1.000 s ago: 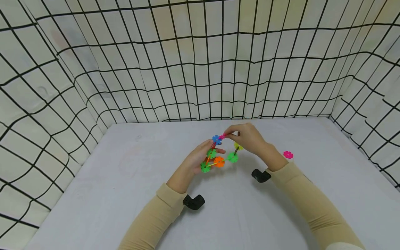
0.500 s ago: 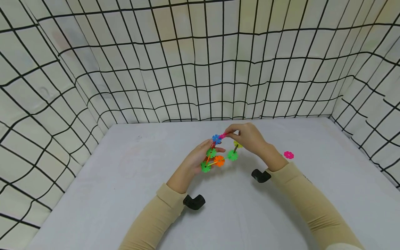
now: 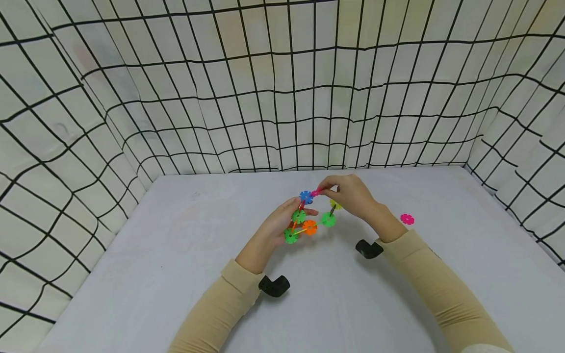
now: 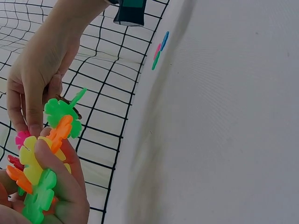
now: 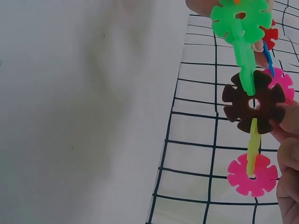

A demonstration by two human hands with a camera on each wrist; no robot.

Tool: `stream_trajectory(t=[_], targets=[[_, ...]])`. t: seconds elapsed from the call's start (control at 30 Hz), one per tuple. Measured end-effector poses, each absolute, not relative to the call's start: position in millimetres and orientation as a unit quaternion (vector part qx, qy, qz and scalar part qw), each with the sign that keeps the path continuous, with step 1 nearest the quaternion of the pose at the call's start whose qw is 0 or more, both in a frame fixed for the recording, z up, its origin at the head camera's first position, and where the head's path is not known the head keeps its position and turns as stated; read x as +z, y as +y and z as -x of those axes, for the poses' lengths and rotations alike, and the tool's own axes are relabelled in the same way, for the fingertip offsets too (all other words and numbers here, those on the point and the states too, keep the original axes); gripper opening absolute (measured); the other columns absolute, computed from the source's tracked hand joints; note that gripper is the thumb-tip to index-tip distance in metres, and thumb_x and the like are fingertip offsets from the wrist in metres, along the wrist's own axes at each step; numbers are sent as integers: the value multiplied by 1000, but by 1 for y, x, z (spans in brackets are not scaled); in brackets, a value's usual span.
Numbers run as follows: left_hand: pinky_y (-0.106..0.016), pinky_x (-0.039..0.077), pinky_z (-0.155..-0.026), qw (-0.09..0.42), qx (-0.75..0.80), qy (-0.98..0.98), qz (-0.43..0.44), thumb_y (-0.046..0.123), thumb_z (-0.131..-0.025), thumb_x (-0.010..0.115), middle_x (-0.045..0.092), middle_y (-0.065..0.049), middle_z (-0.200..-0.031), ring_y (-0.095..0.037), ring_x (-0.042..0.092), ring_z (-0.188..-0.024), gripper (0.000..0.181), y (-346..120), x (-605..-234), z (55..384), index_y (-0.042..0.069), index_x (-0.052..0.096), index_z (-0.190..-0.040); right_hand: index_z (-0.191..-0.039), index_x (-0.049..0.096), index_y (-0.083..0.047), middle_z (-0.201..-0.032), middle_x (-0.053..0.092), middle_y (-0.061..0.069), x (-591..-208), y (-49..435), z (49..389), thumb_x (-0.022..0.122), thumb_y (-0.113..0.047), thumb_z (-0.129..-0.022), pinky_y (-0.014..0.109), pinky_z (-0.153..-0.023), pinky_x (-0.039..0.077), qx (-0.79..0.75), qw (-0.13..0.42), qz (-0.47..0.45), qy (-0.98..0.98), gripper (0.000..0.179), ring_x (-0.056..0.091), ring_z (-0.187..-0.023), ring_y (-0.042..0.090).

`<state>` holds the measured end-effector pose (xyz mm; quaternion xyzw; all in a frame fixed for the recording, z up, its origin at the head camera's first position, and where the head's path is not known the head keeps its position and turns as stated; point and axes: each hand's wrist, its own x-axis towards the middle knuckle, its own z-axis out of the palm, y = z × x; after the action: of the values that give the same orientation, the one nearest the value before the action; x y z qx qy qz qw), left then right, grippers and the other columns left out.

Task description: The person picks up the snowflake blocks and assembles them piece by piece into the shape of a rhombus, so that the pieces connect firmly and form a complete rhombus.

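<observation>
My left hand [image 3: 281, 223] grips a chain of notched plastic interlocking discs, its fingers curled round the lower part. A blue disc [image 3: 306, 197] tops this side, with green discs [image 3: 290, 236] and an orange disc [image 3: 310, 227] below. My right hand [image 3: 353, 196] pinches a pink interlocking disc [image 3: 315, 192] between thumb and fingers, right at the blue disc's edge. The chain's free end curves under the right hand: in the right wrist view a brown disc [image 5: 233, 100], a yellow disc [image 5: 253, 144] and another pink disc [image 5: 243, 179] hang there.
A loose pink disc [image 3: 407, 219] lies on the white table [image 3: 198, 245], right of my right forearm. The left wrist view shows a blue disc [image 4: 164, 41] and a green disc [image 4: 156, 60] near it. Black netting [image 3: 313, 98] over white walls encloses the table's back and sides.
Both hands stay nearly in place, with the pink disc held at the blue one. The chain's green and orange discs sit very slightly higher than one second ago.
</observation>
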<state>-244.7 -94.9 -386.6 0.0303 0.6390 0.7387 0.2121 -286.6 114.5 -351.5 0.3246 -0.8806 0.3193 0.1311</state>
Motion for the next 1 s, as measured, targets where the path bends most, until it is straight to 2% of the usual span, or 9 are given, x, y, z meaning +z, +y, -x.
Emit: stream_trajectory(t=[0.1,0.2,0.33,0.4,0.47,0.6,0.77,1.0], targets=[[-20,42,-49,214,742,634,-33,31,-114,36,70,-11,-120,-11,60,-64,27,-95,-387,244,11,53,-121,-98,78,-7,-96,77,7,-352,113,285,77,-7,-92,28,-59,46,312,134,-329,-881,6,54,-59,13],[-21,43,-50,214,743,633,-34,32,-114,36,70,-11,-121,-11,63,-66,28,-94,-388,243,11,53,-123,-99,78,-7,-97,77,7,-351,113,285,77,-7,-92,29,-60,48,308,131,-327,-884,7,56,-59,14],[-21,44,-53,211,748,628,-27,32,-113,36,68,-10,-126,-12,64,-73,40,-93,-389,243,10,48,-144,-107,78,-6,-102,77,7,-347,118,284,76,-9,-94,30,-65,51,312,121,-311,-890,13,62,-68,18],[-22,45,-56,207,752,625,-20,33,-113,36,67,-10,-128,-12,63,-75,43,-93,-388,243,10,46,-148,-112,77,-5,-105,77,6,-345,122,283,75,-9,-95,29,-66,52,328,111,-296,-890,18,63,-74,22],[-22,46,-59,203,758,620,-10,34,-113,36,67,-10,-129,-14,62,-77,43,-92,-388,244,9,45,-148,-116,75,-4,-108,76,8,-343,128,284,74,-8,-95,28,-65,51,353,101,-285,-885,21,63,-74,23],[-23,49,-63,188,780,597,10,34,-113,37,64,-12,-133,-14,63,-84,41,-92,-388,244,11,45,-146,-121,73,-4,-111,74,10,-341,147,284,72,-9,-97,26,-52,44,411,79,-259,-870,24,55,-60,23],[-24,49,-62,160,813,559,26,33,-113,40,64,-9,-130,-12,64,-84,40,-92,-389,246,12,45,-146,-125,71,-7,-111,71,12,-340,176,283,69,-19,-101,28,-58,39,442,54,-230,-865,27,53,-59,18],[-24,49,-63,140,828,542,33,31,-113,39,63,-9,-130,-12,61,-77,37,-92,-389,248,11,44,-143,-125,70,-2,-114,68,16,-344,212,284,65,-17,-103,28,-66,47,431,21,-234,-871,27,56,-64,21]])
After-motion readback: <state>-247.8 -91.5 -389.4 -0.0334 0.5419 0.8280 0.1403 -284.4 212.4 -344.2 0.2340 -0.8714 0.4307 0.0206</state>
